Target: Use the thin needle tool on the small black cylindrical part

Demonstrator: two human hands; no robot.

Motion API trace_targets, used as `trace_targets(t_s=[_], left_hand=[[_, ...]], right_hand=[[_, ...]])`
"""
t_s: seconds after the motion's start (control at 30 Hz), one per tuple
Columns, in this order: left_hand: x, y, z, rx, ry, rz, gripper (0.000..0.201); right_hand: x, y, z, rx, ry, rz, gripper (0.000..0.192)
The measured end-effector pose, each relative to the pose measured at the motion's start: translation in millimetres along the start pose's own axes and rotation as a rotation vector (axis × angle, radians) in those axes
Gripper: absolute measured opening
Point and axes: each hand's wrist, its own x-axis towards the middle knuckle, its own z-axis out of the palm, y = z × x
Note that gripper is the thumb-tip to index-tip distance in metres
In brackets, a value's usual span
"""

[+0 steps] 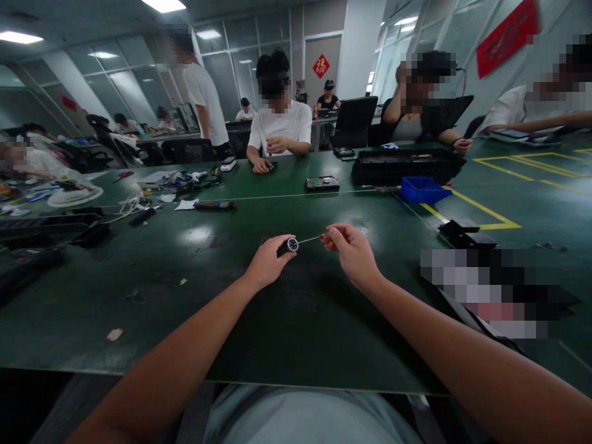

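My left hand [267, 264] is closed around a small black cylinder [292, 245] with a bright silver ring at its end, which faces right and towards me. A thin metal rod [309, 240] runs from the fingers of my right hand [354, 250] to the ringed end. Its tip meets the opening, but I cannot tell how deep it goes. My right thumb and forefinger pinch the rod's other end, and its grip is mostly hidden by the fingers. Both hands are held above the green table [287, 345], close to each other.
A pen-shaped tool [215, 205] lies on white paper beyond my left hand. Farther off are a circuit-board device [322, 183], a blue bin [424, 190] and a long black case [407, 166]. Black parts [465, 234] lie at right. Co-workers, one in a white shirt [280, 129], sit opposite.
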Motion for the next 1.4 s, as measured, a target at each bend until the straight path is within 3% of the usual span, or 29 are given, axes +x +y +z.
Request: trace_targets(t_s=[0.23,0.47,0.6,0.77,1.03,1.13,1.3,1.4], left_hand=[[0.5,-0.5,-1.4,-0.005,0.004,0.012,0.039],[-1.1,1.1,-3.7,0.027,-0.026,0.040,0.040],[-1.2,-0.6,-3.8,0.032,-0.029,0.052,0.040],[-1.2,-1.7,-3.7,0.043,-0.028,0.063,0.041],[-1.3,-1.9,-3.3,0.080,-0.051,0.067,0.041],[-1.5,-2.9,-2.8,0.075,-0.051,0.078,0.040],[-1.8,-3.3,-2.3,0.068,-0.044,0.095,0.040],[-1.3,-2.7,-2.2,0.071,-0.047,0.087,0.041]], right_hand=[[0.7,1.2,0.2,-0.005,-0.027,-0.008,0.024],[-4.7,-15.2,-4.4,-0.425,0.060,-0.004,0.044],[-8.1,-21.1,-3.5,-0.525,0.042,-0.068,0.049],[-10.6,-19.9,-1.2,-0.524,0.020,-0.148,0.041],[-15.5,-23.1,0.6,-0.407,-0.114,-0.259,0.011],[-16.6,-24.0,0.7,-0.427,-0.150,-0.282,0.012],[-17.6,-25.6,1.8,-0.479,-0.131,-0.179,0.036],[-17.2,-24.2,2.0,-0.490,-0.112,-0.186,0.031]])
